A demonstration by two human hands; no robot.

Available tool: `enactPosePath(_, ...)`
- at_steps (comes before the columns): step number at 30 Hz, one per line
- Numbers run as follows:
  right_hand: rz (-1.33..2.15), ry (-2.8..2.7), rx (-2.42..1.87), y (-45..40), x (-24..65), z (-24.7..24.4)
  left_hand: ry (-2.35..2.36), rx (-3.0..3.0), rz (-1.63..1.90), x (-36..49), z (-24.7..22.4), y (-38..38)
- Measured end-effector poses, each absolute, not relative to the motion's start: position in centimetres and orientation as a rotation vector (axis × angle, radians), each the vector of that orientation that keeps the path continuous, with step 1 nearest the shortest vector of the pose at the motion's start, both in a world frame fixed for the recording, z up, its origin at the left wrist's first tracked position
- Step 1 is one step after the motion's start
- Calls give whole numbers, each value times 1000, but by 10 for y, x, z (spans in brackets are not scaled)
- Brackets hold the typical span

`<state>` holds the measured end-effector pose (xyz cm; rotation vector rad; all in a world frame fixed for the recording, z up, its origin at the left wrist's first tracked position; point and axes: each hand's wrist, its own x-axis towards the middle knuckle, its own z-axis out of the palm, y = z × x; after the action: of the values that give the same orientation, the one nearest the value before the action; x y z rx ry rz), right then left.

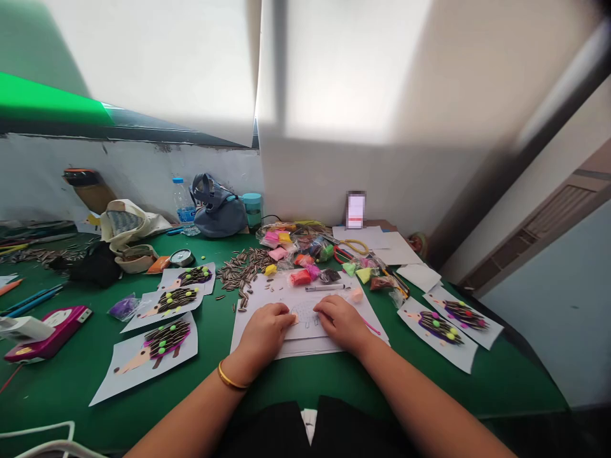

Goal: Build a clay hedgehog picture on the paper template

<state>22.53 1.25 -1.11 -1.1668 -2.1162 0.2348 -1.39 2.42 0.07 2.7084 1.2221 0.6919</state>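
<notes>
A white sheet with a pencil drawing (308, 314) lies on a stack of paper in front of me. My left hand (268, 329) rests on its left side, fingers bent together at a small peach-coloured piece by the drawing's left end. On the right side of the sheet sits my right hand (340, 321), its fingers curled down on the paper; whether anything is under them is hidden. A pen (325, 288) lies just beyond the hands, with a light peach clay lump (356, 294) beside it. A pink strip (371, 327) is right of my right hand.
Sunflower seeds (243, 268) are heaped behind my left hand. Bagged coloured clay (300, 277) and scissors (354, 247) lie farther back. Finished seed hedgehog cards (160, 346) flank both sides. A phone (356, 211), bottle (183, 207) and blue bag (219, 213) stand by the wall.
</notes>
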Motion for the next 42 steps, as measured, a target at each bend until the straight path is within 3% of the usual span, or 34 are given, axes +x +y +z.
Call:
enactPosePath(29, 127, -2053, -1150, 14, 231, -7, 1217, 2665, 661, -17, -1, 27)
enactPosePath(35, -130, -1965, -1522, 61, 262, 8, 1256, 2644, 679, -16, -2, 26)
enactPosePath(42, -21, -2066, -1665, 113, 274, 5, 1279, 2619, 682, -15, 0, 25)
